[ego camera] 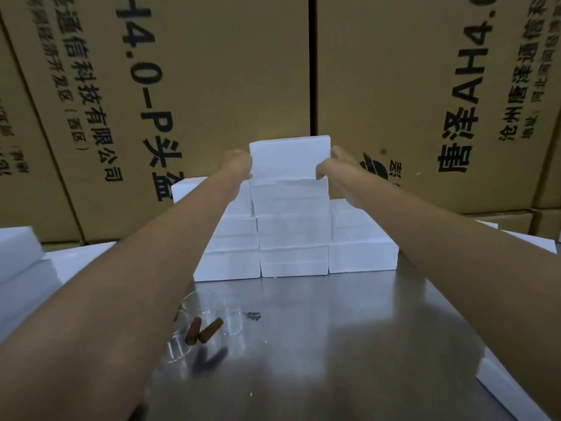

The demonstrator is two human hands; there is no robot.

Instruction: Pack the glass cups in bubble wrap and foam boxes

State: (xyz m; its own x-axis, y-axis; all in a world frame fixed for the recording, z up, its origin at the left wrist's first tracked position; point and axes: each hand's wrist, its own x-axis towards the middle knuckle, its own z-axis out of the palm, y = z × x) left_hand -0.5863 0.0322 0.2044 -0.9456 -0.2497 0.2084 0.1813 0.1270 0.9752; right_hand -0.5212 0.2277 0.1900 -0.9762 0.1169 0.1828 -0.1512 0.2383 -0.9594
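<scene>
The white rectangular foam box (290, 158) sits at the very top of the middle column of a stack of matching white foam boxes (293, 238), at the far side of the shiny metal surface (318, 344). The left hand (239, 165) grips its left end with fingers curled around the edge, and the right hand (332, 164) grips its right end the same way, the thumb lying on the near face. Both bare forearms reach far out from the near edge toward it. The held box appears slightly offset from the box just under it; whether it rests on that box or is lifted just clear cannot be told. The stack is stepped, with lower columns to the left and right of the tall middle one. On the near left part of the surface lies a clear glass cup (194, 326), blurred and partly hidden by the left forearm, with two small brown cylindrical pieces (206, 329) at it. More white foam pieces (18, 262) lie at the far left edge and others along the right edge. Behind everything stand large brown cardboard cartons (212, 71) printed with black characters.
</scene>
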